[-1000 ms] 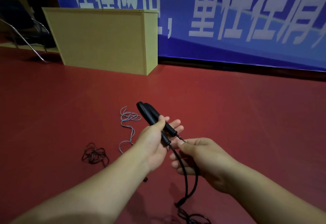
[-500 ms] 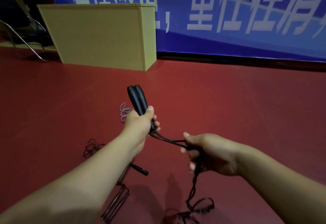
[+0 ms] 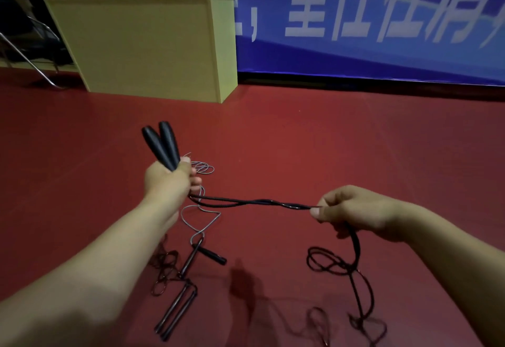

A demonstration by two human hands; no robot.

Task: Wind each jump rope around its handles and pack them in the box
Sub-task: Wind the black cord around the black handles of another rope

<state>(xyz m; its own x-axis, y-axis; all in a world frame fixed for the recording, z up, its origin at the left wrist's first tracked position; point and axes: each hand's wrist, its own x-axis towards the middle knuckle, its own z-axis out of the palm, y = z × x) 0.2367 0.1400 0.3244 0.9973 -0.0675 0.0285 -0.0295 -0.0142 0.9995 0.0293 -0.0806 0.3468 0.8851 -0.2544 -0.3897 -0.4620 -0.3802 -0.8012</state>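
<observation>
Two black handles (image 3: 163, 146) are standing side by side in the left hand (image 3: 170, 182), left of frame centre, its fingers curling round their lower ends while the thick ends are pointing up and away. Doubled black rope (image 3: 254, 203) is running taut and lightly twisted from that fist across mid-frame to the right hand (image 3: 352, 210), which is pinching the strands between thumb and fingers; below it the slack (image 3: 352, 273) is hanging and pooling in loose loops at lower right. Lying on the red floor (image 3: 328, 141) beneath the left forearm: a grey rope (image 3: 200, 210) with dark handles (image 3: 202, 253), and a further pair of slim handles (image 3: 177, 311) with thin dark cord (image 3: 164, 267) beside them, all unwound. Likely risks: the pooled slack is looking ready to snag or knot as winding is drawing it in, and the twist in the doubled strands is likely to make turns sit unevenly or slip off the tapered handles. Container: a tan box (image 3: 142, 46) is standing at upper left, well apart; its interior is not showing, so contents cannot be told.
</observation>
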